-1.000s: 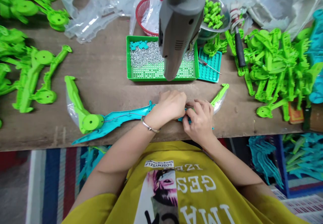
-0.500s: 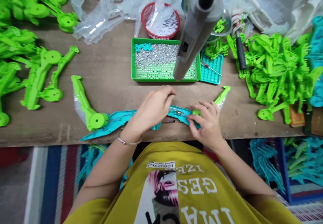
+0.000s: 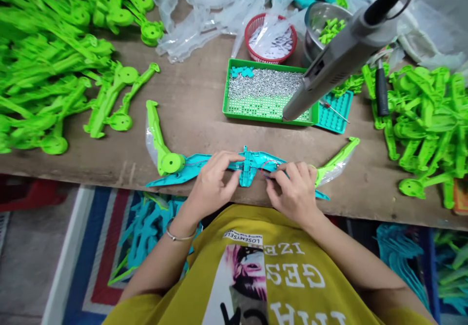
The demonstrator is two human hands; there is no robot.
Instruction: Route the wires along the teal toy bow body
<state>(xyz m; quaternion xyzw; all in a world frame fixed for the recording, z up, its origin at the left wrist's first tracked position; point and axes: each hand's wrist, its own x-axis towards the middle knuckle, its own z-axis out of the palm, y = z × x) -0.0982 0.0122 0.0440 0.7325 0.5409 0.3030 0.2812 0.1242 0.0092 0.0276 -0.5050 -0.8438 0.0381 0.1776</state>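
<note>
A blue plastic bow-shaped toy frame (image 3: 193, 168) lies along the front of the table, with a green arm (image 3: 156, 134) at its left end and another green arm (image 3: 338, 161) at its right. My left hand (image 3: 215, 183) grips the frame near its middle, thumb at the near side and fingers at the far side, beside a blue crosspiece (image 3: 246, 169). Over the right half, my right hand (image 3: 295, 188) has thumb and fingers pinched at a thin red wire (image 3: 263, 165). A small dark bit shows by its fingertips. The fingers hide part of the frame there.
Behind the frame stands a green tray (image 3: 270, 120) of metal screws. A grey electric screwdriver (image 3: 329, 61) hangs over it. Beyond are a red basket (image 3: 252, 47) and a metal bowl (image 3: 310, 17). Green parts pile up at left (image 3: 54, 71) and right (image 3: 427, 125).
My left hand has come down onto the frame's middle, and the blue crosspiece now sits upright across it. My right hand has shifted to the wire. The view has turned and moved left.
</note>
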